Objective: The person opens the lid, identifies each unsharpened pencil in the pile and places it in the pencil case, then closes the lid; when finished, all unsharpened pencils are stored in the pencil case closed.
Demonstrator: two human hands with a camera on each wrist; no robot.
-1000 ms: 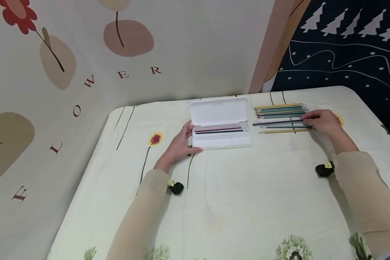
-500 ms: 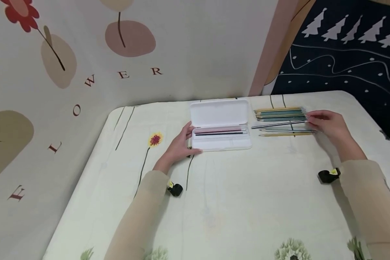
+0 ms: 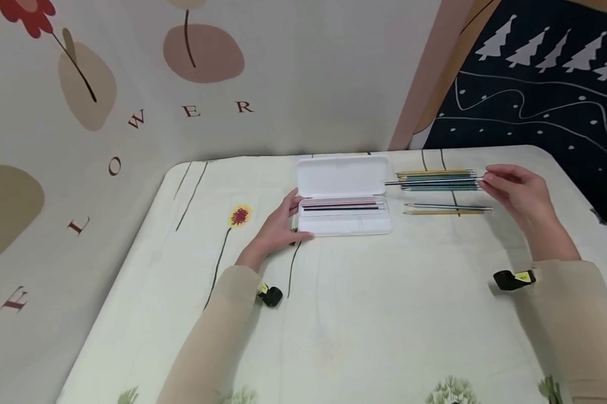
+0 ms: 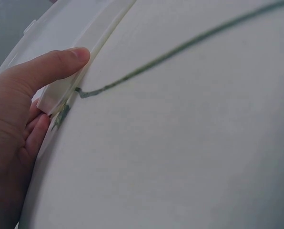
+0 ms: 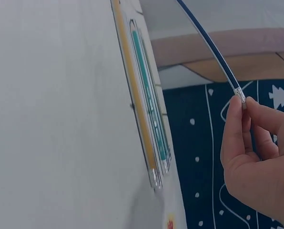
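A white pencil case (image 3: 348, 226) lies with its lid (image 3: 341, 177) raised at the back. Inside its rear part rest a few dark red and black pencils (image 3: 341, 208). My left hand (image 3: 277, 229) holds the case's left end, thumb over the front rim and fingers at the side, as the left wrist view shows too. My right hand (image 3: 523, 196) pinches a dark blue pencil (image 5: 211, 47) by its metal and eraser end, between thumb and fingertips. That pencil is lifted, pointing left toward the case, above a row of green and yellow pencils (image 3: 439, 188).
A smaller group with a yellow pencil (image 3: 447, 212) lies in front of the row. The flower-print tablecloth (image 3: 354, 314) covers the table, with a printed curtain (image 3: 303, 67) behind and a dark tree-pattern cloth (image 3: 530, 101) at the right. Black wrist cameras (image 3: 514, 279) hang at the sleeves.
My right hand has lifted the dark blue pencil from between the groups and shifted slightly right and back, bringing it over the row. The left hand stays at the case.
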